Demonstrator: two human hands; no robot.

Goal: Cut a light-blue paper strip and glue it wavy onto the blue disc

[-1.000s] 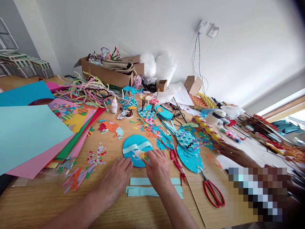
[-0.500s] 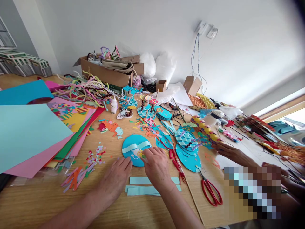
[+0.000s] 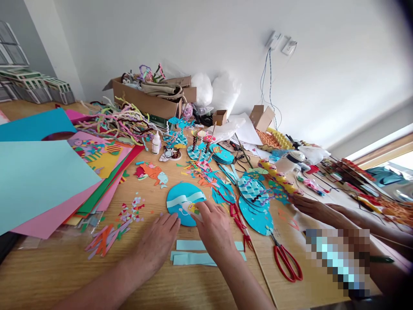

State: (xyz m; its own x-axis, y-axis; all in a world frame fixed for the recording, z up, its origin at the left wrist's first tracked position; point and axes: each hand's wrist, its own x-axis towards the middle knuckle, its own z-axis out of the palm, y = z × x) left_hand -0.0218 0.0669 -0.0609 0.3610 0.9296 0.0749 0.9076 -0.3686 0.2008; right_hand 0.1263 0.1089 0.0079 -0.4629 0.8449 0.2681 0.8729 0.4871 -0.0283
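A round blue paper disc (image 3: 182, 188) lies on the wooden table between my hands. A wavy light-blue paper strip (image 3: 176, 200) crosses it, and a pale line of glue shows below the strip. My right hand (image 3: 213, 224) is closed around a small glue bottle (image 3: 193, 208) with a yellow label, tilted with its nozzle down at the disc. Stretched out flat, the fingers of my left hand (image 3: 163, 232) touch the disc's lower left edge. Several light-blue paper strips (image 3: 190, 245) lie just in front of the disc, partly under my right wrist.
Red-handled scissors (image 3: 287, 262) and a thin wooden stick (image 3: 261, 269) lie to the right. Coloured paper sheets (image 3: 41, 181) are stacked left. Another glue bottle (image 3: 156, 143) stands behind. A co-worker's hands (image 3: 309, 211) are at the right. A cardboard box (image 3: 145, 99) stands by the wall.
The glue bottle in my right hand has shifted slightly up and right over the disc. My left hand stays at the edge. The co-worker's arms at the right have moved a little.
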